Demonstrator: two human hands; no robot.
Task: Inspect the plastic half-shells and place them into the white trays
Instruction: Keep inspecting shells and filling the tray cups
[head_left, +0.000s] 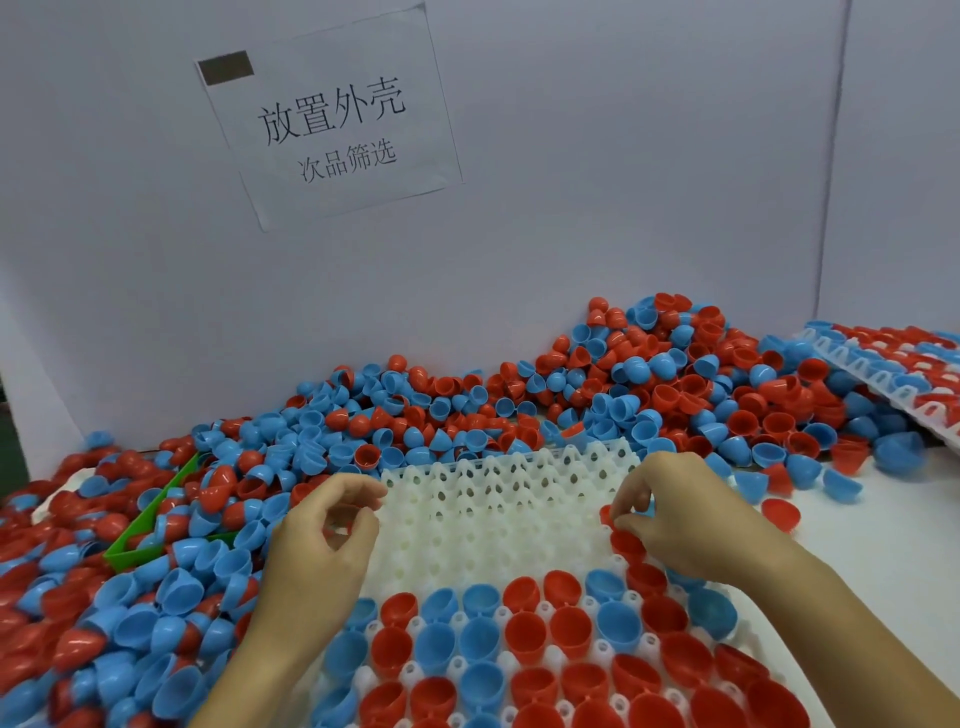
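Red and blue plastic half-shells (524, 618) fill the near rows of the white tray (498, 514), cups upward, while the far rows toward twelve o'clock lie bare. At three o'clock of the tray the right hand (680, 514) pinches a red half-shell (609, 514) at the tray's right edge, its grip closed on the rim. At nine o'clock the left hand (324, 525) hovers at the tray's left edge with fingers curled; whether a small shell sits inside its grip I cannot tell.

A loose heap of half-shells (649, 384) banks from nine o'clock round to two o'clock, partly burying a green bin (140, 540). A second filled tray (893, 374) leans at two o'clock.

To seat the red shell well, I would judge it best to turn the open side up, look round the rim for cracks or flash, then press it squarely between the pegs of the next free pocket so it sits level with its neighbours.

On the grey wall a paper sign (332, 119) reads "放置外壳" and beneath it "次品筛选".
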